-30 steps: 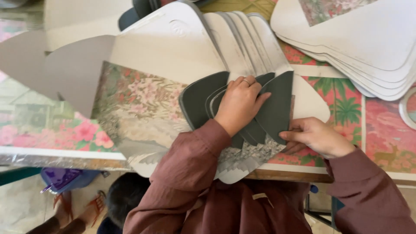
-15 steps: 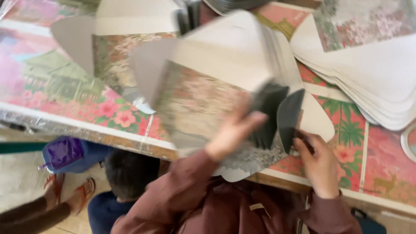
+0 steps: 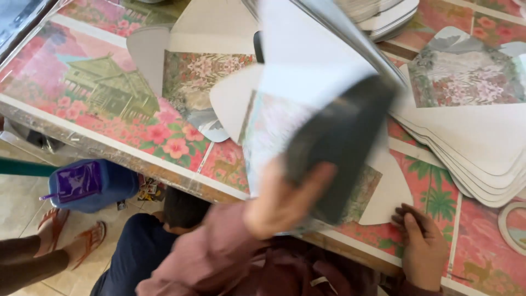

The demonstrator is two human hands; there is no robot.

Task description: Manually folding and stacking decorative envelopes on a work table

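Observation:
My left hand (image 3: 279, 203), blurred by motion, grips a dark grey curved card piece (image 3: 339, 142) together with a floral-printed cut-out sheet (image 3: 268, 131). Both are lifted and tilted up off the table. My right hand (image 3: 419, 246) rests with spread fingers on the table's front edge, just beside the white flap (image 3: 389, 192) of the sheet lying underneath. It holds nothing.
The table (image 3: 98, 93) has a pink flowered picture cover. Another cut-out sheet (image 3: 197, 82) lies flat at the back left. A fanned stack of white sheets (image 3: 471, 148) fills the right. A blue-purple bag (image 3: 87, 183) and another person's sandalled feet (image 3: 71, 235) are on the floor at left.
My left hand went from pressing the dark piece flat to lifting it with a printed sheet up toward the camera. My right hand slid back to the table edge. The view shifted left.

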